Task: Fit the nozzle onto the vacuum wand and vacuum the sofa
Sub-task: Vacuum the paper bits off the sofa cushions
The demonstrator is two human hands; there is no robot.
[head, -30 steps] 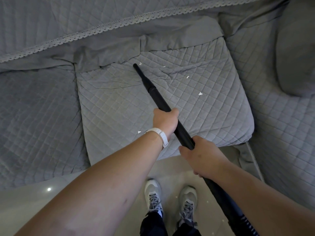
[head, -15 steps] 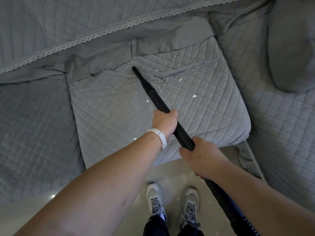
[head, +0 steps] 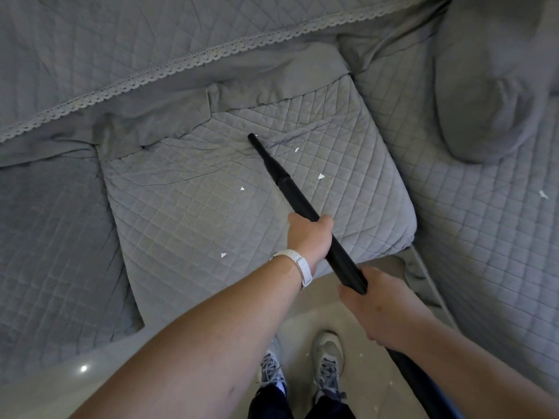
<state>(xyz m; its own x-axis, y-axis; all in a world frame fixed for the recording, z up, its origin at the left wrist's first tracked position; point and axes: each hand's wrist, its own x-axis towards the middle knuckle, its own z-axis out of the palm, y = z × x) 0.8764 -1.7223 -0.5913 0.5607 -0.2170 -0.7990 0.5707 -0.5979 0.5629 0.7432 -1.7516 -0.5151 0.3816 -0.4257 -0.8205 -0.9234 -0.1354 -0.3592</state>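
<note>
Wand (head: 305, 207), black and slim, slants across the grey quilted sofa cushion (head: 181, 225). A narrower tapered nozzle (head: 266, 155) is fitted at its far end, meeting the wand at a thicker collar, with its tip on the fabric near the cushion's back edge. The left hand (head: 308, 237), a white band (head: 298, 267) at its wrist, is wrapped around the wand mid-shaft; the right hand (head: 375, 306) is closed on it lower down. White scraps (head: 320, 176) lie scattered on the cushion beside the nozzle.

Pale glossy floor (head: 54, 385) with a light glint; two grey-white laced sneakers (head: 328, 362) side by side on it, dark trouser cuffs (head: 269, 402) above, white wristband (head: 298, 266) on one forearm.
</note>
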